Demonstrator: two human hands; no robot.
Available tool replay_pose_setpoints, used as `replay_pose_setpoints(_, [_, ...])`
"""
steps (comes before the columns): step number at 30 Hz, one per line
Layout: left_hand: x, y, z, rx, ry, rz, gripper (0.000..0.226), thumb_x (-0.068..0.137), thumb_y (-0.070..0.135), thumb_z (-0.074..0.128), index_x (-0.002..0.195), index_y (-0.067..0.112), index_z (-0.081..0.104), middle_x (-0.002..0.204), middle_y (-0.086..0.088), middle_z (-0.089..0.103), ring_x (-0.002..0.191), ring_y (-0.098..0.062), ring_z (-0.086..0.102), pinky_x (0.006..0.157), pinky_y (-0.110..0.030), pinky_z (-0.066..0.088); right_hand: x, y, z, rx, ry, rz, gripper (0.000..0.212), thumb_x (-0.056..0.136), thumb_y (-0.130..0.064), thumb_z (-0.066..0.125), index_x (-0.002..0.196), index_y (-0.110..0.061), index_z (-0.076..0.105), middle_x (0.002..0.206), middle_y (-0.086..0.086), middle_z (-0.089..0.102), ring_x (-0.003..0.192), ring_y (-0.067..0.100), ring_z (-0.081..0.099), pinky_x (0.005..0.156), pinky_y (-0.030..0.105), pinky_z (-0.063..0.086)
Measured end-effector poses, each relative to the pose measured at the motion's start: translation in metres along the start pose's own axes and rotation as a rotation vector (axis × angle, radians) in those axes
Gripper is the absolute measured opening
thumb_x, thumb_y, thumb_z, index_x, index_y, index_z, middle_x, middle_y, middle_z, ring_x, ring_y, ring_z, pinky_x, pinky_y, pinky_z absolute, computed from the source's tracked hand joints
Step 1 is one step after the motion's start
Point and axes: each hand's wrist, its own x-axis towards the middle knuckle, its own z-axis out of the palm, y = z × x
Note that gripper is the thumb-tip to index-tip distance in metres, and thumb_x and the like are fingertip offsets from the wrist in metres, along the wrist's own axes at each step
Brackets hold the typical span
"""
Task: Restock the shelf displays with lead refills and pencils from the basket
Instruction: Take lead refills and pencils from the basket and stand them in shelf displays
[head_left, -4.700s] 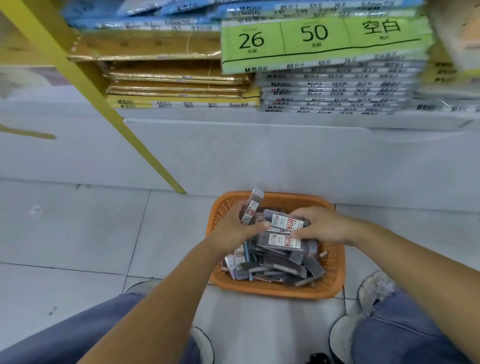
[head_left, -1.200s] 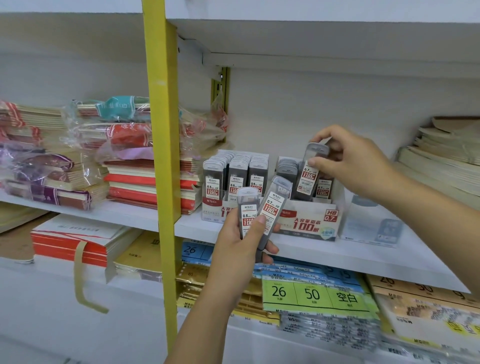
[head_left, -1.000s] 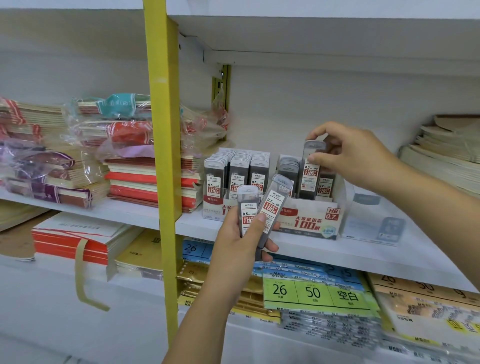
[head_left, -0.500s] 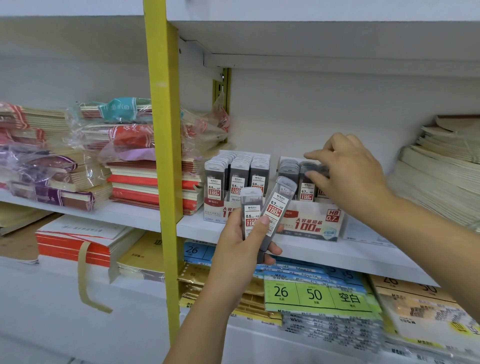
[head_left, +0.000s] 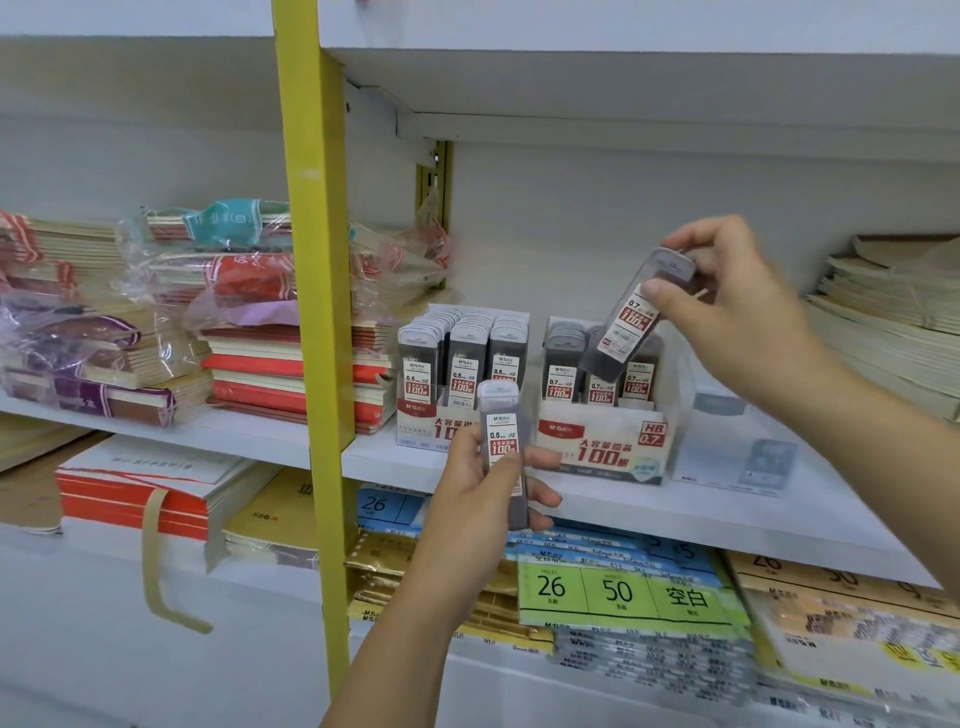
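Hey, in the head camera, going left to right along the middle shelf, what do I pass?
Purple-banded notebooks → yellow post → 0.5 refill box → 0.7 refill box → clear box → paper stack.

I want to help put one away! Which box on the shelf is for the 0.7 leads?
Find the tall yellow post, then look right along the white shelf to two small display boxes side by side. It is the right box, below the right hand holding a tilted lead case. Its front shows a red HB 0.7 tag; the left box has cases that say 0.5.
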Motion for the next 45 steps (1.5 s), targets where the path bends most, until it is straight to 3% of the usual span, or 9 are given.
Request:
replay_pose_setpoints(3, [0.0,0.0,0.0,-0.016,0.016,0.016,0.02,0.106,0.016,0.045,0.117,0.03,0.054,0.101,0.003,0.076,0.078,-0.017,0.074,0.065,-0.028,0.06,0.004,0.005,0.002,-0.217,-0.132,-0.108,0.032,0.088,-0.028,0.068,0.099,-0.043,0.043,0.085,-0.02,0.06,0.075,-0.015,0.054,0.061,0.004,0.036])
replay_pose_setpoints(11, [0.0,-0.001,-0.001,0.021,0.027,0.028,0.024,0.104,0.016,0.05,0.113,0.035,0.062,0.097,0.004,0.076,0.087,-0.017,0.074,0.069,-0.026,0.061,0.008,0.02,0.021,-0.225,-0.289,-0.063,0.021,0.083,-0.029,0.072,0.094,-0.04,0.058,0.091,-0.017,0.056,0.075,-0.004,0.054,0.062,0.011,0.036])
replay_pose_setpoints(22, [0.001,0.0,0.001,0.057,-0.002,0.021,0.018,0.103,0.018,0.052,0.118,0.025,0.059,0.101,0.007,0.077,0.083,-0.012,0.073,0.07,-0.024,0.06,-0.011,0.025,0.032,-0.664,-0.215,-0.17,0.037,0.092,-0.037,0.058,0.127,-0.025,0.062,0.102,-0.004,0.05,0.091,0.01,0.041,0.068,0.028,0.035])
replay_pose_setpoints(25, [0.0,0.002,0.003,0.051,-0.022,0.023,0.018,0.103,0.017,0.052,0.118,0.023,0.059,0.102,0.006,0.077,0.083,-0.012,0.072,0.07,-0.025,0.06,-0.017,0.011,0.027,-0.501,-0.166,-0.155,0.034,0.093,-0.038,0.047,0.119,-0.024,0.066,0.096,-0.011,0.054,0.085,0.005,0.047,0.068,0.021,0.037])
replay_pose_setpoints(28, [-0.001,0.005,0.003,0.031,-0.026,0.036,0.017,0.103,0.016,0.052,0.117,0.022,0.06,0.102,0.004,0.077,0.082,-0.012,0.072,0.07,-0.024,0.059,-0.031,-0.013,0.028,-0.061,-0.282,-0.015,0.021,0.09,-0.042,0.05,0.105,-0.041,0.064,0.084,-0.025,0.064,0.08,-0.004,0.059,0.064,0.006,0.043])
replay_pose_setpoints(33, [-0.005,0.009,-0.001,0.038,-0.014,0.056,0.018,0.101,0.021,0.056,0.117,0.025,0.063,0.1,0.004,0.077,0.086,-0.012,0.073,0.071,-0.024,0.059,-0.047,-0.036,0.054,0.281,-0.48,0.136,0.025,0.09,-0.019,0.066,0.108,-0.036,0.064,0.096,-0.012,0.072,0.086,0.005,0.068,0.074,0.03,0.059])
replay_pose_setpoints(37, [-0.004,0.008,-0.02,0.426,0.296,0.252,0.016,0.097,0.039,0.058,0.111,0.046,0.06,0.116,0.025,0.061,0.109,0.004,0.057,0.081,-0.008,0.046,-0.031,-0.046,0.058,0.386,-0.259,0.08,0.024,0.09,-0.015,0.065,0.103,-0.035,0.062,0.094,-0.013,0.073,0.085,0.005,0.069,0.072,0.028,0.054])
replay_pose_setpoints(41, [-0.001,0.005,-0.046,0.882,0.439,0.395,0.047,0.099,0.032,0.054,0.144,0.03,0.044,0.147,0.014,0.033,0.135,-0.001,0.028,0.096,0.009,0.016,-0.012,-0.061,0.066,0.23,-0.124,-0.139,0.024,0.092,-0.019,0.064,0.105,-0.035,0.051,0.091,-0.012,0.07,0.086,0.003,0.066,0.07,0.017,0.052])
replay_pose_setpoints(45, [0.0,-0.005,-0.06,1.006,0.287,0.35,0.065,0.102,0.036,0.048,0.158,0.034,0.015,0.166,0.016,0.002,0.15,-0.004,0.005,0.119,-0.019,0.013,-0.007,-0.068,0.089,0.014,-0.212,-0.164,0.024,0.092,-0.024,0.063,0.103,-0.034,0.045,0.091,-0.014,0.066,0.083,0.0,0.063,0.071,0.02,0.054])
